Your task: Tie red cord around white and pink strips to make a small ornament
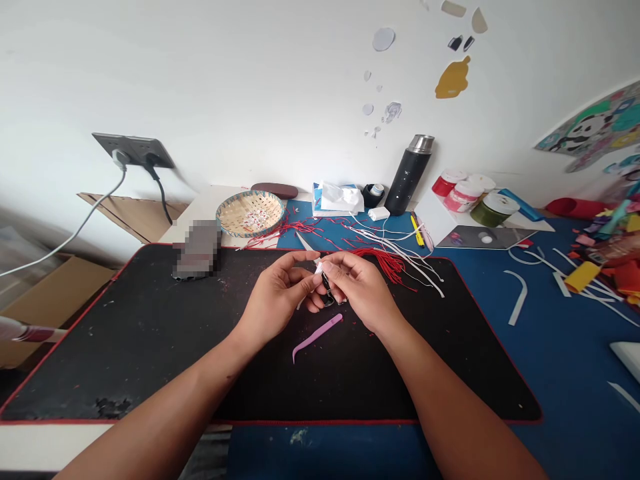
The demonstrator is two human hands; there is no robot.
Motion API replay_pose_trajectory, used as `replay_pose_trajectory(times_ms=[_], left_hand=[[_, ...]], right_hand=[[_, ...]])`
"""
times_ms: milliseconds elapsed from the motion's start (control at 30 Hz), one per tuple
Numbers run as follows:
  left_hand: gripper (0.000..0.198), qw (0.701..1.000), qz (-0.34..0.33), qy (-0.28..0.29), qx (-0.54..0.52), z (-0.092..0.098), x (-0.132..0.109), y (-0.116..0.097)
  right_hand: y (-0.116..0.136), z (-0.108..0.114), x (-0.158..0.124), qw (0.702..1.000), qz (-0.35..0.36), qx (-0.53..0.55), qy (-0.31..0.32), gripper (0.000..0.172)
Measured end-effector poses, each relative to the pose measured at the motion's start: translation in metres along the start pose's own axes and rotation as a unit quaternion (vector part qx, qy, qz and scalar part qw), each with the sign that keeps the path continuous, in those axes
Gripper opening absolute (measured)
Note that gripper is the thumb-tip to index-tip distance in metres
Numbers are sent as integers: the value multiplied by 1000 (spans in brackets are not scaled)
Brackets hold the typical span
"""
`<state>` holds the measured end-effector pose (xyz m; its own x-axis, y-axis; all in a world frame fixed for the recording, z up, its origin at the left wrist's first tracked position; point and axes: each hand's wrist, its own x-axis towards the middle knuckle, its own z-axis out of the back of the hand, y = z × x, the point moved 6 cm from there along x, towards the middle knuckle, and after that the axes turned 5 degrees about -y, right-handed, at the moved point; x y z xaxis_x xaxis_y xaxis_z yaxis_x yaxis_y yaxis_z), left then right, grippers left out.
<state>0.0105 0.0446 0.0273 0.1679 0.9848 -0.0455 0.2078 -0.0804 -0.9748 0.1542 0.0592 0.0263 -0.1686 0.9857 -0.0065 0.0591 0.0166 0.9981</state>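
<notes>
A broad blue table [560,373] carries a long black mat with red edging [150,333]. Over it the left hand [273,293] and right hand [369,290] nearly meet. Partly hidden behind them are black-handled metal scissors [306,245]; nearer the person lie slim mauve curved-tip tweezers [319,335]. Both hands' fingers pinch a tiny white piece [319,268] between them.

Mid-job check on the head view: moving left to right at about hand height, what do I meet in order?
Cardboard box → left hand → small white piece → right hand → curved white strip → yellow piece.
</notes>
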Motion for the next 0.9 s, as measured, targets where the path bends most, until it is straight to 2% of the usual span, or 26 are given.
replay_pose_trajectory(times_ms=[267, 500, 667, 900], left_hand=[[44, 1000, 2, 8, -12, 0, 2, 2], [48, 1000, -25, 3, 5, -2, -2, -1], [40, 999, -28, -11, 26, 0, -2, -1], [46, 999, -22, -20, 45, 2, -2, 1]], right_hand=[[-1, -1, 0, 1000, 0, -8, 5, 39], [-3, 0, 1, 1000, 3, -12, -2, 37], [-2, 1, 0, 999, 21, -33, -12, 34], [2, 2, -2, 993, 60, -91, -37, 27]])
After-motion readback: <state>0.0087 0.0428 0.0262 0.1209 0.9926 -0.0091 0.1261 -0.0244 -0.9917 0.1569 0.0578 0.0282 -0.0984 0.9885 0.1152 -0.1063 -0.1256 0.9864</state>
